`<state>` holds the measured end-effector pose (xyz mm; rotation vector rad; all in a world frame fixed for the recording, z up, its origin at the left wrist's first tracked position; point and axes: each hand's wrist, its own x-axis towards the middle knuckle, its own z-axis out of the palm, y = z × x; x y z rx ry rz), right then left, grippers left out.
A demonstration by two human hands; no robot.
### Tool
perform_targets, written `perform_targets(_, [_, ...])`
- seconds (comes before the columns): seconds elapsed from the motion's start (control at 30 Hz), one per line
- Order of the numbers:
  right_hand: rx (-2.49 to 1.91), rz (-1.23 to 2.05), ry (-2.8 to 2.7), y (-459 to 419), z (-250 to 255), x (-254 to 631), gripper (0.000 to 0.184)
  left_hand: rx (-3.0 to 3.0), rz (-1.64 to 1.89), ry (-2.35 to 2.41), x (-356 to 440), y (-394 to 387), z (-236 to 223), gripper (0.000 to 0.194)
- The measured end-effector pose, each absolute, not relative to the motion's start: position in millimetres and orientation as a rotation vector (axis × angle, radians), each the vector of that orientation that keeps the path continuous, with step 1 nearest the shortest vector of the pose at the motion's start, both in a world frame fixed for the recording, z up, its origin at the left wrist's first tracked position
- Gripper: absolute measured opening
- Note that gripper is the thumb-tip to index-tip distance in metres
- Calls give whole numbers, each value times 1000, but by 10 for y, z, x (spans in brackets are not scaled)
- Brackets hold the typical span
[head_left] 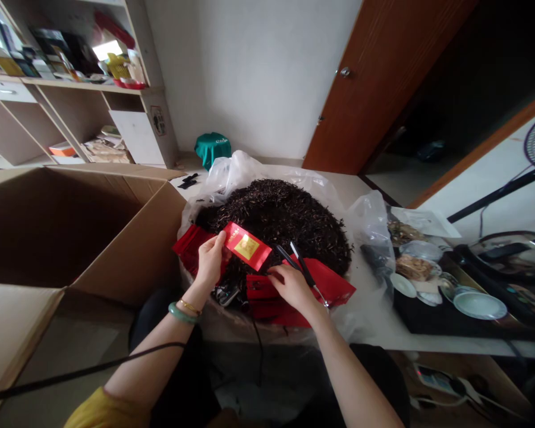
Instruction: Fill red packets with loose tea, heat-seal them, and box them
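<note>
In the head view, a person's left hand (209,260), with a jade bangle (182,312) and a gold bracelet (190,307) at the wrist, pinches one light, thin red foil packet (246,246) near its end, a flat sachet best held by the edges. The curled right hand (293,288) rests on a soft stack of red packets (267,303), its fingers at one pair of black-handled scissors (301,268), though any grip cannot be told. Just beyond both hands, one heap of brittle loose black tea (274,220) fills a clear plastic bag (245,172), a second red stack (191,246) left of the left hand.
</note>
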<state>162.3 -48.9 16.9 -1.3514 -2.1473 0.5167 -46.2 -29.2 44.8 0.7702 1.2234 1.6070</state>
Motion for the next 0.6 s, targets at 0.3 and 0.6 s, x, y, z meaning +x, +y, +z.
perform_targets(0.3, [-1426,590,-2275,-504,206,1669,24,929,1435,1337,-349,-290,408,26])
perform_targets(0.6, [-1443,550,-2462,-518,170,1648,31,1177,1468,1687,-512,-240,440,21])
